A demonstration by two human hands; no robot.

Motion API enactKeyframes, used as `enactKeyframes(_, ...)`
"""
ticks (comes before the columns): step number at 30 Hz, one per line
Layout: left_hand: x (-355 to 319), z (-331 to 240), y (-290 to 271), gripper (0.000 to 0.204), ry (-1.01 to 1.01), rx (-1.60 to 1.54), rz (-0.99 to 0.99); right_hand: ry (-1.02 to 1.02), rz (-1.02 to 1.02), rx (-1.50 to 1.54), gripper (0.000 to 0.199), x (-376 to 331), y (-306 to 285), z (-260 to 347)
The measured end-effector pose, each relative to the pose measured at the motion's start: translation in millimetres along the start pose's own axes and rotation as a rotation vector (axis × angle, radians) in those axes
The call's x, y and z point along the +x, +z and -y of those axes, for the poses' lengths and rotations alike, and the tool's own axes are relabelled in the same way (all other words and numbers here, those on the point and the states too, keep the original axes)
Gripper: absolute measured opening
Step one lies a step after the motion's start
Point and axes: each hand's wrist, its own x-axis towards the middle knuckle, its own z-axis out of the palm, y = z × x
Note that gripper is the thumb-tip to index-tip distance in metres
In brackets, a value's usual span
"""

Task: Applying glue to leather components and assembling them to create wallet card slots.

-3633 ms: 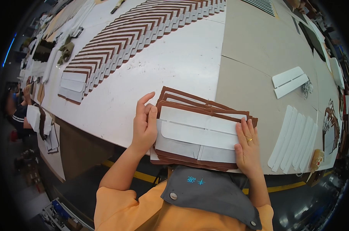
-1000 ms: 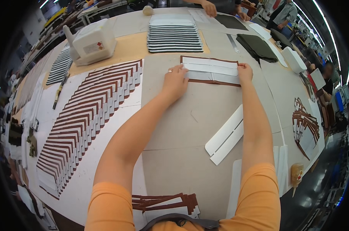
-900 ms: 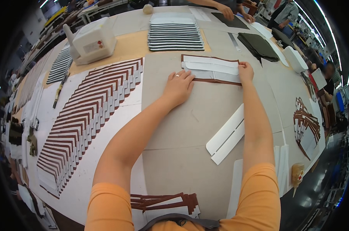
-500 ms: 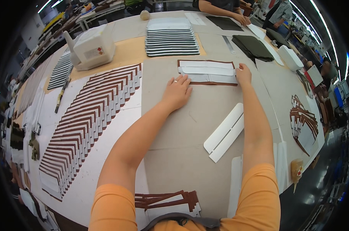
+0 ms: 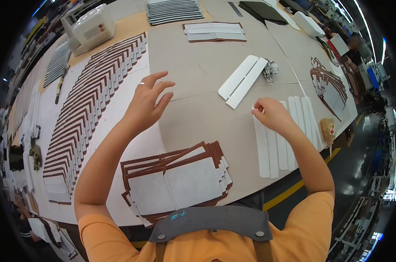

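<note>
My left hand (image 5: 147, 100) hovers over the table with its fingers spread and nothing in them. My right hand (image 5: 274, 114) has curled fingers at the far end of a row of long white strips (image 5: 262, 153); whether anything is pinched in them is hidden. Farther off lies a brown-edged panel (image 5: 214, 38) faced with white strips, apart from both hands. Between it and my right hand rests a pair of white strips (image 5: 242, 81) side by side. Close to my body is a loose stack of brown-edged white panels (image 5: 176, 190).
A long overlapping row of brown-edged pieces (image 5: 91, 107) covers the left side. Behind it stands a white jug (image 5: 93, 30). A crumpled grey wad (image 5: 271, 70), a fanned brown-and-white pile (image 5: 331, 89) and an amber bottle (image 5: 328, 129) lie rightward. Dark folded material (image 5: 263, 12) sits far back.
Both hands have left the brown-edged panel and drawn back toward me, the right one to the white strips. The view has shifted nearer, showing more of the close stack.
</note>
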Motion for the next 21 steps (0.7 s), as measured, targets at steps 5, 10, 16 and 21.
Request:
enactKeyframes(5, -52.5, -24.8, -3.9, 0.020, -0.051, -0.048, 0.042, 0.195, -0.077, -0.336, 0.015, -15.7, 44.0, -5.4)
enactKeyframes(10, -101.3, -43.7, -18.6, 0.021, -0.112, -0.057, -0.014, 0.279, -0.136, -0.293, 0.014, -19.8, 45.2, 1.2)
enactKeyframes(16, -128.5, -59.6, -27.6, 0.022, -0.224, -0.141, -0.107, 0.324, -0.149, -0.319, 0.016, -10.9, 43.5, -1.6)
enactKeyframes(21, -153.0, -67.5, -29.3, 0.022, -0.326, -0.288, -0.200, 0.264, -0.393, 0.360, 0.012, -25.6, 10.5, 33.0)
